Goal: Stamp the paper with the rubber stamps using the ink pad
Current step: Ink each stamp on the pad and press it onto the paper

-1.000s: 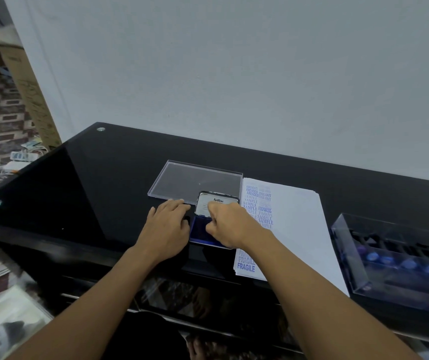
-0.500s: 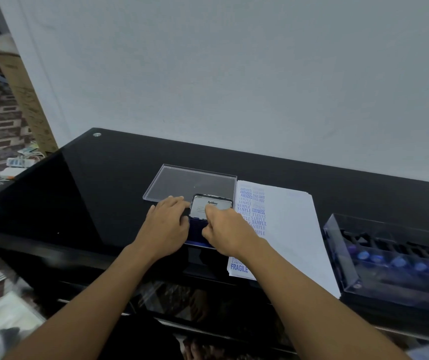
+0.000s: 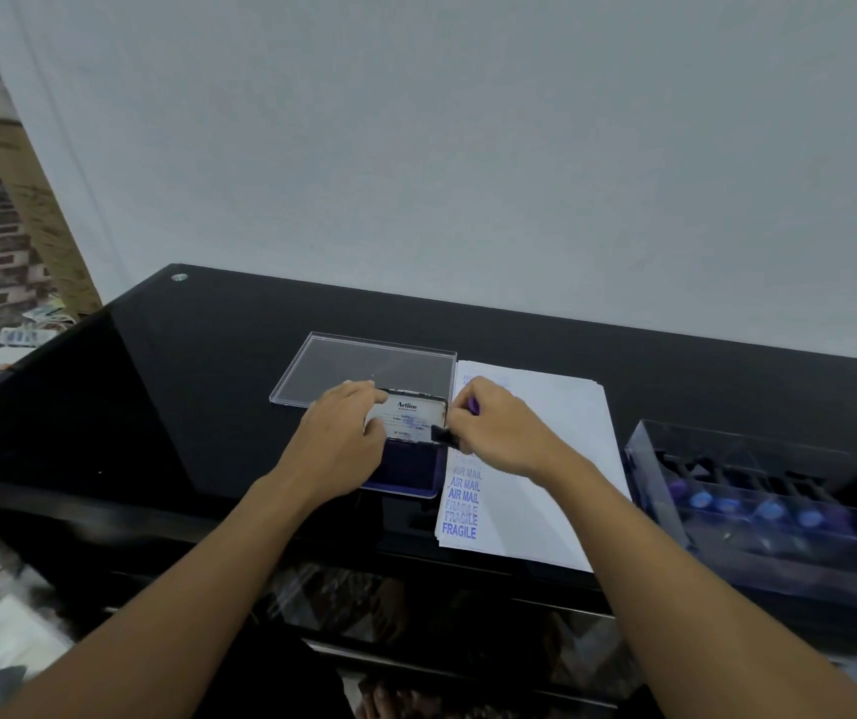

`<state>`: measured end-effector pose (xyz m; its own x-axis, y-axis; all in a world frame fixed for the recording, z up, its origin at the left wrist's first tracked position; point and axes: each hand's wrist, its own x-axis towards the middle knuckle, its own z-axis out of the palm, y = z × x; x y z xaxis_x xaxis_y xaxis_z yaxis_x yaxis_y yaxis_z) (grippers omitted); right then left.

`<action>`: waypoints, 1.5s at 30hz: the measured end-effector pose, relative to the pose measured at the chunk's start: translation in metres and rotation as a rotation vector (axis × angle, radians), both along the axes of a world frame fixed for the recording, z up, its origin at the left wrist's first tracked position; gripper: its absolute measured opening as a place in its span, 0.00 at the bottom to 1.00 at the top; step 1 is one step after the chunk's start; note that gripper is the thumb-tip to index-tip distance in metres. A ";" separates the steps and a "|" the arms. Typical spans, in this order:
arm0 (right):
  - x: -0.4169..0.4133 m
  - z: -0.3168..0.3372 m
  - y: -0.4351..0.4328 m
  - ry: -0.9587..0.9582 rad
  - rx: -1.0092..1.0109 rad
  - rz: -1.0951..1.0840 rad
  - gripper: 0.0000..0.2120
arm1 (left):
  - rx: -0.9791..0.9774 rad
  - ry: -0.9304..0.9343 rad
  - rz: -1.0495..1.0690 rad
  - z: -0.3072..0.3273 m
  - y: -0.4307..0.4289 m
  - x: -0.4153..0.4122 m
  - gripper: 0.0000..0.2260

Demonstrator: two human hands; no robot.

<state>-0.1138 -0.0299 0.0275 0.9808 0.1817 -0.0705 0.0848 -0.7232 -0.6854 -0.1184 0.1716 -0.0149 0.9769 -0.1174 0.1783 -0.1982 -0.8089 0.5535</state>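
Note:
The open ink pad (image 3: 413, 472) lies near the table's front edge, its blue pad toward me and its labelled lid (image 3: 408, 418) raised at the back. My left hand (image 3: 341, 438) grips the pad's left side and lid. My right hand (image 3: 499, 433) holds a small rubber stamp (image 3: 442, 434) with a purple handle tip, lifted over the pad's right edge beside the paper. The white paper stack (image 3: 546, 459) lies to the right of the pad, with a column of blue prints such as AIR MAIL and FRAGILE down its left margin.
A clear plastic lid (image 3: 364, 368) lies flat behind the ink pad. A clear box (image 3: 758, 490) with several purple-topped stamps stands at the right. The black glass table (image 3: 156, 397) ends at a white wall behind; a shelf and clutter show below the front edge.
My right hand has lifted from the ink pad and moved right toward the paper, with the stamp now showing. My left hand stays on the pad. The camera tilted up slightly.

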 end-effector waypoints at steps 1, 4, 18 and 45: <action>0.001 0.003 -0.006 0.018 0.018 -0.004 0.06 | -0.005 -0.002 -0.009 0.002 -0.003 0.000 0.19; 0.002 0.012 -0.021 0.105 0.108 -0.013 0.07 | -0.006 -0.014 -0.032 0.005 -0.011 0.001 0.19; 0.006 0.016 -0.048 0.031 -0.125 -0.014 0.07 | 0.038 -0.100 -0.186 0.009 -0.042 -0.002 0.15; 0.022 -0.027 -0.043 0.000 -0.421 0.154 0.08 | 0.409 0.103 -0.383 -0.023 -0.072 0.023 0.24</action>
